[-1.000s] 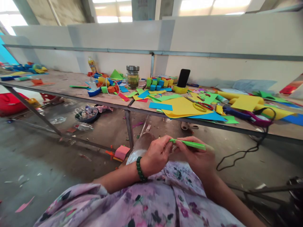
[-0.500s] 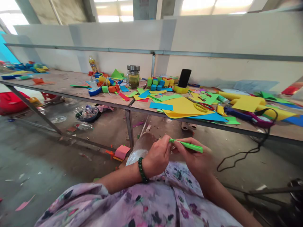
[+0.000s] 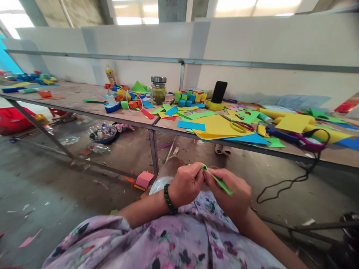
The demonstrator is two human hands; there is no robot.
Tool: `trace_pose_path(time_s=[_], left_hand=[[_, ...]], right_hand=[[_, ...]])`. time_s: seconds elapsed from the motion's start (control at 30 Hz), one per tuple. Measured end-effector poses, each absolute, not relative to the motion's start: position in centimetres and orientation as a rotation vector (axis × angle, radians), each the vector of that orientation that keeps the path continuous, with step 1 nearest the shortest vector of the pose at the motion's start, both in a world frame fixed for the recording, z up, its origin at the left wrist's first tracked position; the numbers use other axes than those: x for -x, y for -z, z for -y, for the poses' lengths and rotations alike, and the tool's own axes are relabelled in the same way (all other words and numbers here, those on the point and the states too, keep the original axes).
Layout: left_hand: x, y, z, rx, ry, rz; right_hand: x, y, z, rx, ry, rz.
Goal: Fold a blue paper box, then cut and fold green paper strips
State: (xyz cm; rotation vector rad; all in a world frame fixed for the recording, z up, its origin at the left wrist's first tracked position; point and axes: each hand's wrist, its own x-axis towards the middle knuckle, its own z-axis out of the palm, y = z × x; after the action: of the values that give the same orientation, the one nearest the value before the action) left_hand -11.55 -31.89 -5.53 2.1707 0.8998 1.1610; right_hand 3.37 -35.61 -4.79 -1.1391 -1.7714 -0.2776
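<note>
A narrow folded strip of green paper (image 3: 221, 184) is held above the lap, between both hands. Its upper left end is pinched in the fingers of my left hand (image 3: 186, 185), which has a dark green bead bracelet at the wrist. The fingers of my right hand (image 3: 231, 190) close on the strip a little to the right, and its free end slants down toward the lower right across that hand. Both sets of fingertips nearly meet, and the part of the strip between them is bent.
Ahead stands a long table (image 3: 134, 116) with yellow paper sheets (image 3: 221, 125), scissors (image 3: 238, 125), small coloured cubes (image 3: 190, 98), a glass jar (image 3: 158, 91) and a phone (image 3: 219, 92). A dark cord (image 3: 291, 181) hangs off its right side. Beneath sits a basin (image 3: 103, 134).
The free end of the green strip has swung downward and now slants more steeply. My right hand has turned with its fingers more curled; my left hand has barely moved.
</note>
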Motion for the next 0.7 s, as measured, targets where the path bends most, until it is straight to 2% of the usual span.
trace_pose_path(time_s=[0.3, 0.7], left_hand=[[11.1, 5.5, 32.3, -1.941, -1.288, -0.772], [10.6, 5.5, 33.0, -1.442, -1.195, -0.547]], right_hand=[[-3.3, 4.1, 36.6, 1.058, 0.536, 1.958], [-3.8, 4.9, 35.6, 0.962, 0.639, 2.054]])
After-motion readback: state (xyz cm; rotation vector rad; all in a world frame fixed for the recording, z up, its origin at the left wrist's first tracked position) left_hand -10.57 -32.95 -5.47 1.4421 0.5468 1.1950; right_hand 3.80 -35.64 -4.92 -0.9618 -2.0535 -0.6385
